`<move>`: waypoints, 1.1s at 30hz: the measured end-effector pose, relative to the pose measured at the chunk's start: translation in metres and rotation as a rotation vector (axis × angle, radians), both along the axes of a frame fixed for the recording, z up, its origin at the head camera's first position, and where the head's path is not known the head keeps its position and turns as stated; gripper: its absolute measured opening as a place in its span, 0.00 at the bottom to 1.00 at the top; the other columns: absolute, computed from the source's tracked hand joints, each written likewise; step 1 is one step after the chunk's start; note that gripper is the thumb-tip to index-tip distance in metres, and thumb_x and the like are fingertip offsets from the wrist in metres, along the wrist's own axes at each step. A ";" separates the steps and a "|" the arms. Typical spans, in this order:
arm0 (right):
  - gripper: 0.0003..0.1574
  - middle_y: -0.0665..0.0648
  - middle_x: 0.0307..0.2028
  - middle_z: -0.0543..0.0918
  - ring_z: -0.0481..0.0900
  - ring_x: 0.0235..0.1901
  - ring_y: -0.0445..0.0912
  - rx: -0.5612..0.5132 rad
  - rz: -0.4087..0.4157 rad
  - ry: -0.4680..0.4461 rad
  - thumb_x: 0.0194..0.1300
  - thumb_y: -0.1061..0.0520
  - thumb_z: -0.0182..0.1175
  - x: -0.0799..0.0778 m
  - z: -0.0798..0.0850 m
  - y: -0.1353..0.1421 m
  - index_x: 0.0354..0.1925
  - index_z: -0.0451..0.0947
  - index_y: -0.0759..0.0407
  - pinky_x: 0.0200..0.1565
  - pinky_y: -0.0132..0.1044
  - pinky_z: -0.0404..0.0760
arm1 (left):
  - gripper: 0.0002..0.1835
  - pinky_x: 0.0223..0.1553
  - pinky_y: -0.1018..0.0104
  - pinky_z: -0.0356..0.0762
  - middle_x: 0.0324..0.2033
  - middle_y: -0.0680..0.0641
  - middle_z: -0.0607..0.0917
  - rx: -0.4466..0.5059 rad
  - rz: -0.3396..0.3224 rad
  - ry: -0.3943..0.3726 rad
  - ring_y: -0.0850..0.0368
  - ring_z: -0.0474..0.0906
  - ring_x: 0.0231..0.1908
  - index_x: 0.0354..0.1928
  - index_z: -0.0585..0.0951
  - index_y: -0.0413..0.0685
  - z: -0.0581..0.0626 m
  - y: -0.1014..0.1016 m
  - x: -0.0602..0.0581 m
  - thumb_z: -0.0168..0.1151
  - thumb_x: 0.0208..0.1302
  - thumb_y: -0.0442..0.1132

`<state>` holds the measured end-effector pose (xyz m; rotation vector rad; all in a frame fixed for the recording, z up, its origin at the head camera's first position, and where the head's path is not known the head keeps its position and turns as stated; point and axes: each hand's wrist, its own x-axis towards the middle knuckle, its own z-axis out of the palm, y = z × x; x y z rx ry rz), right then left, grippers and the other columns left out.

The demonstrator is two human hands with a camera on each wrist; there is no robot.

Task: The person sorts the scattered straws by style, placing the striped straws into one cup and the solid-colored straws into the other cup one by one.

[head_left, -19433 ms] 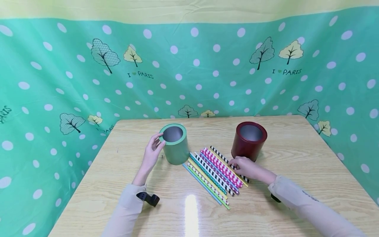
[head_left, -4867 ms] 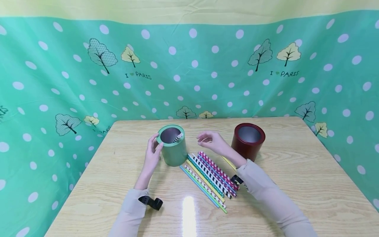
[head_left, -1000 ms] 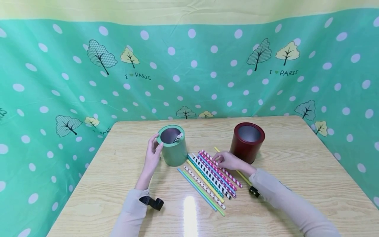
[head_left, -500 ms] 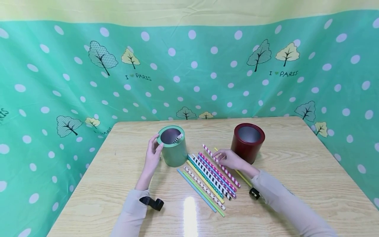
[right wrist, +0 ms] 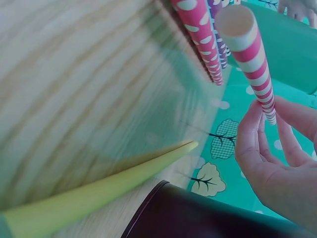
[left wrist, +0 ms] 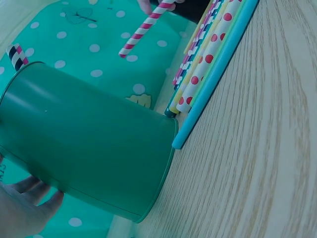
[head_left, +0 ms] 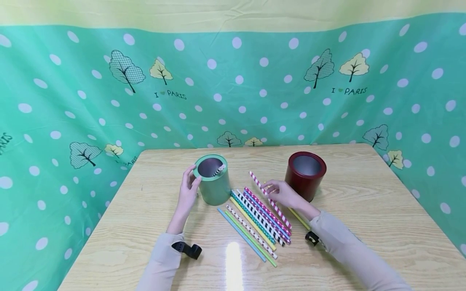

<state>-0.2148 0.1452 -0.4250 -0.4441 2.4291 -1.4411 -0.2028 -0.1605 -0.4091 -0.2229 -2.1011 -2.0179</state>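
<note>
Pink-striped straw (head_left: 276, 208) far end raised vs prev. frame, ctr of frame, so split from straw row (head_left: 260, 217) (near end close by) | R hand (head_left: 283, 194) pinching it | L hand (head_left: 187, 195) fingers loose on green can (head_left: 215, 190), ctr-left

Head view: bright, even light, apparently overhead; one elongated white glare on the wood-grain surface (head_left: 120, 234), nearer the wearer than the green canister (head_left: 215, 190); shadows soft, faint; dots of the backdrop (head_left: 233, 97) stretched toward the frame edges. Left wrist view: dimmer, cool cast; soft sheen along the green canister. Right wrist view: grain blurred; yellow straw (right wrist: 99, 193) out of focus at its near end; dark-red canister (right wrist: 198, 215) nearly black.
</note>
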 end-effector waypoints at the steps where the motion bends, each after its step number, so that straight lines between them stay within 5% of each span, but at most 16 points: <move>1: 0.19 0.63 0.38 0.77 0.75 0.32 0.48 -0.009 -0.002 0.001 0.58 0.66 0.54 0.000 0.001 0.000 0.50 0.72 0.63 0.32 0.35 0.77 | 0.24 0.56 0.62 0.58 0.55 0.32 0.66 0.000 -0.001 0.001 0.46 0.60 0.57 0.62 0.56 0.39 0.000 0.000 0.000 0.46 0.65 0.31; 11: 0.20 0.63 0.39 0.77 0.77 0.33 0.49 -0.071 -0.035 0.006 0.59 0.65 0.54 -0.001 0.004 -0.005 0.52 0.71 0.62 0.33 0.37 0.78 | 0.24 0.58 0.55 0.55 0.56 0.31 0.64 0.000 -0.007 0.005 0.43 0.58 0.59 0.62 0.56 0.39 0.001 0.000 0.000 0.45 0.65 0.32; 33: 0.25 0.62 0.43 0.77 0.76 0.39 0.49 -0.183 -0.161 0.028 0.58 0.60 0.57 0.002 0.033 -0.026 0.55 0.68 0.59 0.40 0.36 0.77 | 0.24 0.58 0.57 0.55 0.56 0.33 0.65 0.000 -0.004 0.001 0.46 0.59 0.58 0.62 0.56 0.40 0.001 0.000 0.001 0.45 0.65 0.32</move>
